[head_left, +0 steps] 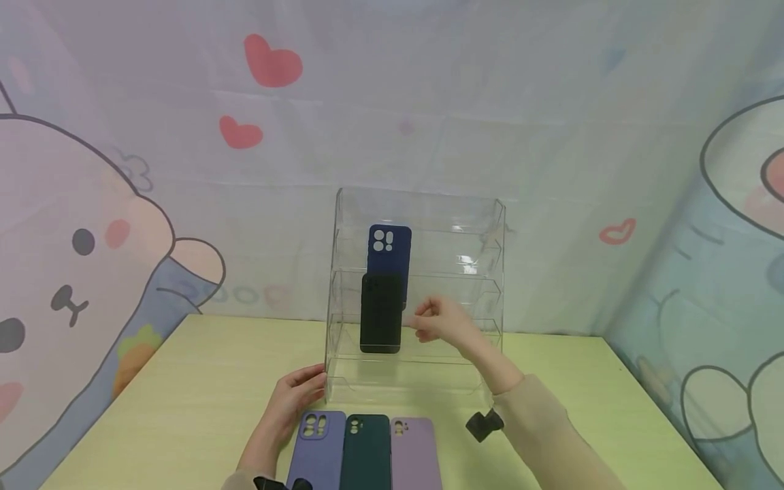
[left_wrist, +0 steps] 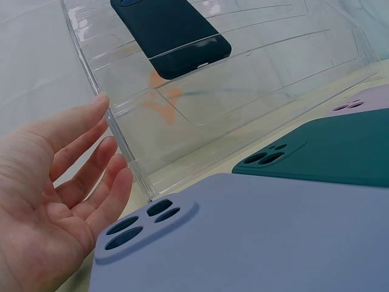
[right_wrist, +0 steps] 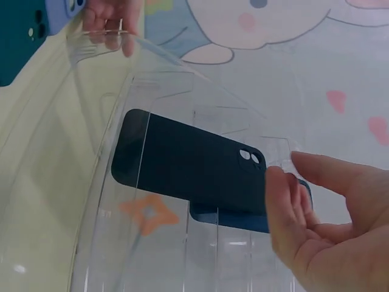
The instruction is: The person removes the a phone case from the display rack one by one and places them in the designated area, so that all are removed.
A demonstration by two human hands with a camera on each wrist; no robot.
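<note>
A clear acrylic tiered rack (head_left: 450, 348) stands on the table. A dark blue phone case (head_left: 398, 248) leans on an upper tier, and a black phone case (head_left: 381, 313) stands upright lower down, overlapping it. Just right of the cases, my right hand (head_left: 444, 321) hovers with loosely bent fingers; in the right wrist view its thumb and fingers (right_wrist: 281, 201) are apart with nothing between them. My left hand (head_left: 297, 395) touches the rack's left side edge with relaxed fingers (left_wrist: 76, 125). Below it lie a lavender-blue phone case (head_left: 318, 452), a dark green case (head_left: 366, 452) and a pink-purple case (head_left: 416, 452).
The pale yellow table (head_left: 202, 408) extends to both sides of the rack. Behind it hangs a cloth backdrop (head_left: 551, 136) printed with hearts and cartoon animals. A black wrist device (head_left: 484, 425) shows at the right sleeve.
</note>
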